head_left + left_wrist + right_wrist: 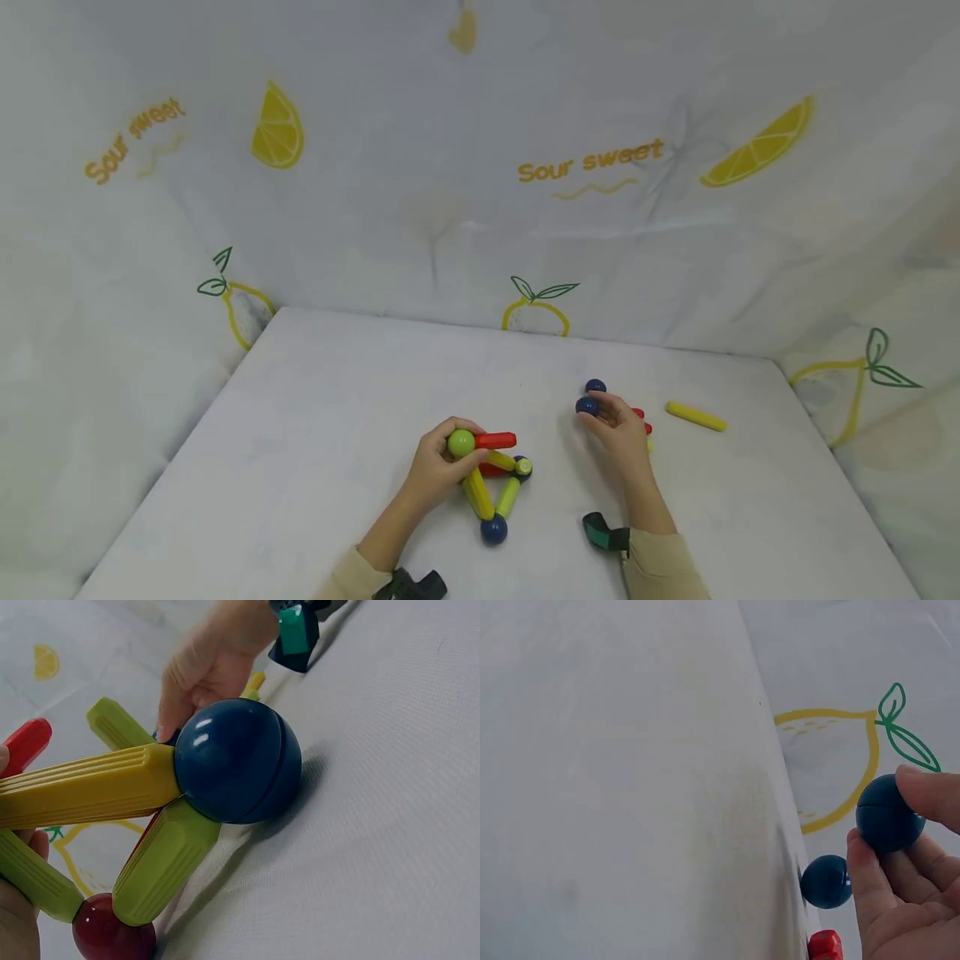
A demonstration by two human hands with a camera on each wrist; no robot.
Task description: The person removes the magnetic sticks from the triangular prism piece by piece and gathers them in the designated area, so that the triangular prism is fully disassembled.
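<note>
My left hand (437, 457) grips a frame of plastic rods and balls at its light green ball (461, 443), thumb across the near side. A red rod (497, 440) sticks out to the right from that ball, and a yellow rod (478, 493) slopes down to a blue ball (493, 529) at the near corner. In the left wrist view, light green rods and a dark red ball (112, 930) show low in the frame. My right hand (621, 433) pinches a single blue ball (889, 812) between thumb and fingertips, close above the white table.
Another blue ball (596, 386) lies just beyond my right hand. Red rods (639, 413) and a light green piece are partly hidden behind that hand. Farther right lies a loose yellow rod (696, 416). A white cloth backdrop (420, 167) with lemon prints rises at the table's back edge.
</note>
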